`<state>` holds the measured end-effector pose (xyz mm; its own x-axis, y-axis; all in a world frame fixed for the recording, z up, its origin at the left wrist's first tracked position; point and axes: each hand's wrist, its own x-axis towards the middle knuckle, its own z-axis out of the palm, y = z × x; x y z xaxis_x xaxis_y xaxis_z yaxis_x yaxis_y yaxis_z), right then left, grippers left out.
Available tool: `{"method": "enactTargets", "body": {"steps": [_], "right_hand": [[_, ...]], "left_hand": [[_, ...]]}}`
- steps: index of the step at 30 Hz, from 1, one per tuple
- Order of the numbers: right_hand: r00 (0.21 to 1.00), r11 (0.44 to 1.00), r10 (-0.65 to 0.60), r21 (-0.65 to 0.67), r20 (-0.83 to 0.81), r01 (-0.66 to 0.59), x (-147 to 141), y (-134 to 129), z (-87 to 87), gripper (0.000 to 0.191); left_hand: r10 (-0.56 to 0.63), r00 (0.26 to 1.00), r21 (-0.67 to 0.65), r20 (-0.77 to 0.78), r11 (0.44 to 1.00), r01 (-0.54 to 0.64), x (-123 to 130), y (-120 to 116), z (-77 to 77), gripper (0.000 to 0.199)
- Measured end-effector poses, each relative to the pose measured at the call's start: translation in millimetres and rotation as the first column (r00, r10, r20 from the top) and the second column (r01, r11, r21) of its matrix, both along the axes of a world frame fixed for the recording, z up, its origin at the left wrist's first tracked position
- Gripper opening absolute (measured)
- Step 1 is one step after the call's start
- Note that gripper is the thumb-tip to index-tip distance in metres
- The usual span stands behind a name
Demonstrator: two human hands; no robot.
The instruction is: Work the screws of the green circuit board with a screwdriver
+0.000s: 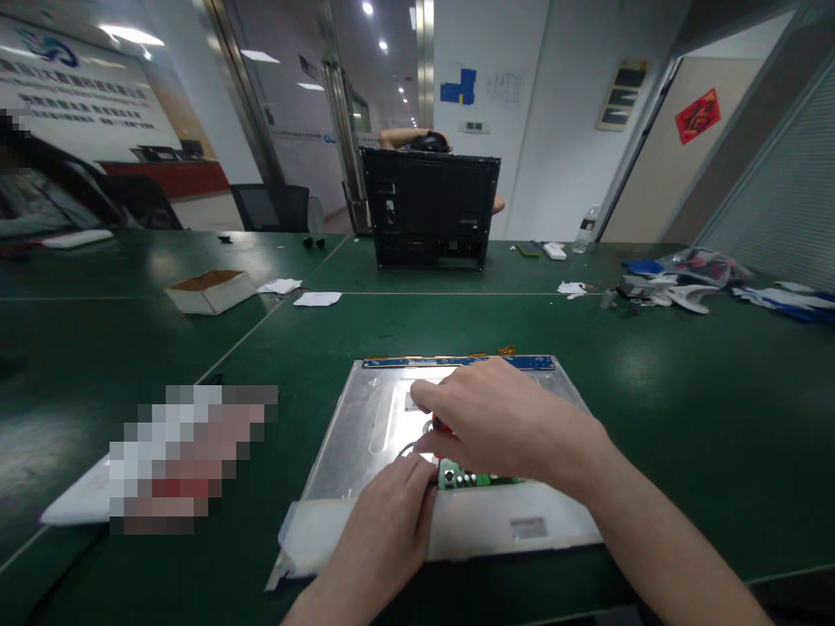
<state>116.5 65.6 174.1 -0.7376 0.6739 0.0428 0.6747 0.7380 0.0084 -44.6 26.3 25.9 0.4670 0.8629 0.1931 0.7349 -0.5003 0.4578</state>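
Note:
In front of me lies a silver metal display panel [345,417], with a blue circuit strip [457,362] along its far edge. A green circuit board [466,476] sits near its front, partly hidden under my hands. My right hand [489,417] is closed around a red-and-black tool [441,426]; its tip is hidden, so its kind is unclear. Just left of the board, my left hand [395,509] rests on the panel with its fingers pressed together. A thin dark wire [405,449] shows by its fingertips, but what they pinch is hidden.
Across the green table [665,409], a person sits behind a black device housing [430,209]. An open cardboard box [212,293] is at left, near a blurred-out item [189,461]. Bags and gloves [691,278] lie at right, a bottle [586,229] behind them.

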Motion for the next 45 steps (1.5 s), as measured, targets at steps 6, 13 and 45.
{"method": "enactTargets", "body": {"steps": [6, 13, 45], "right_hand": [[0.996, 0.995, 0.084, -0.044, -0.03, -0.085, 3.0, -2.4, 0.4, 0.017], [0.996, 0.996, 0.086, -0.004, -0.033, -0.086, 1.0, -2.4, -0.9, 0.012], [0.996, 0.996, 0.086, -0.032, -0.024, -0.087, 4.9, -1.7, 1.3, 0.022]], "left_hand": [[-0.006, 1.0, 0.002, 0.009, 1.0, 0.006, -0.6, 1.1, -1.9, 0.021], [0.001, 1.0, -0.034, 0.002, 0.999, -0.001, 0.6, 2.1, 2.7, 0.02], [-0.004, 1.0, -0.024, 0.016, 1.0, 0.004, -0.3, 0.9, 0.4, 0.02]]}}
